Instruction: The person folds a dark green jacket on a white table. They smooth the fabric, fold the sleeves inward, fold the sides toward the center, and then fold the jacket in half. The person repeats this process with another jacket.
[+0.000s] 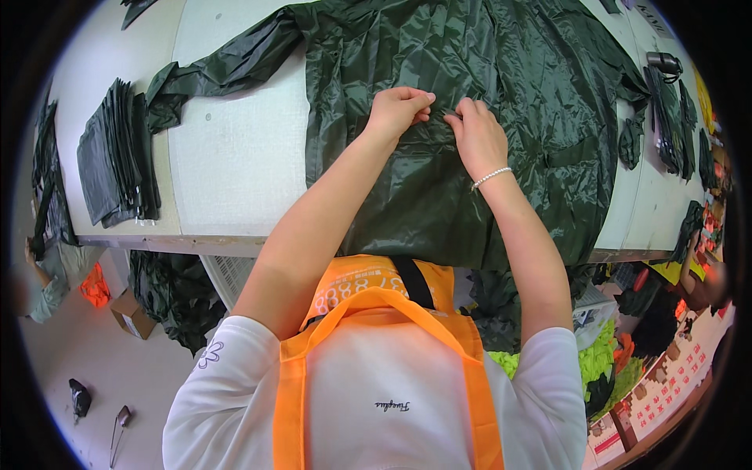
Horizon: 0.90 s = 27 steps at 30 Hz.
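Note:
A shiny dark green rain jacket [439,188] lies spread over the table. One sleeve stretches to the left, and its lower edge hangs over the near edge. Above the middle of the jacket, my left hand [399,112] has its fingers curled together in a pinch. A short gap to the right is my right hand [479,135], a beaded bracelet on its wrist, its thumb and fingers bent close together. Whatever lies between the fingertips of either hand is too small to make out.
Left of the jacket lies a stack of folded dark green pieces [113,157] on the white table [235,157]. At the right are more dark bundles [666,117] and a dark bottle [664,63]. Below the table edge, dark green cloth [176,294] hangs near a cardboard box [133,313].

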Each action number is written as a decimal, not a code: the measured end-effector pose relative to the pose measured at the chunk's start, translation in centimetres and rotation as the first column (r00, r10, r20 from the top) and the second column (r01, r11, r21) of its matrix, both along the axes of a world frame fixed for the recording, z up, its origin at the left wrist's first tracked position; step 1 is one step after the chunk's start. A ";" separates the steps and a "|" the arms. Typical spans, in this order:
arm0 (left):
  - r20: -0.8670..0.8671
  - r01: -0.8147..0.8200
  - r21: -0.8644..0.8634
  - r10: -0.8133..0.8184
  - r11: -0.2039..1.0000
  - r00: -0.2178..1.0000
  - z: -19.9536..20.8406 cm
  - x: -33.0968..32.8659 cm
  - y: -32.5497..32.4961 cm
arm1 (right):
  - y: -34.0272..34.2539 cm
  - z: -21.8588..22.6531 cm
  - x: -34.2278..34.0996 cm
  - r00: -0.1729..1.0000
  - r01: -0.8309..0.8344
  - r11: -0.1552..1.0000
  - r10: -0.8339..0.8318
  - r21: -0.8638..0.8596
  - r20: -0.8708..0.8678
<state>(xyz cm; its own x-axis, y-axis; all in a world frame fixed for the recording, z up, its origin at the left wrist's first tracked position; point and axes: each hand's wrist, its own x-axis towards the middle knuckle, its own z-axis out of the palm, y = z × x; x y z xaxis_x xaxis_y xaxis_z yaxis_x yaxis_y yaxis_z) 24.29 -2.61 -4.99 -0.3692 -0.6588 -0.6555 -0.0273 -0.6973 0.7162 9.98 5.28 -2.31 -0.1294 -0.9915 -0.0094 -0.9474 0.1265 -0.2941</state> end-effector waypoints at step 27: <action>0.636 0.626 -0.751 -0.024 0.209 0.771 5.3 5.7 10.6 | 8.7 0.5 -2.2 0.628 0.271 0.954 -0.274 0.125 0.728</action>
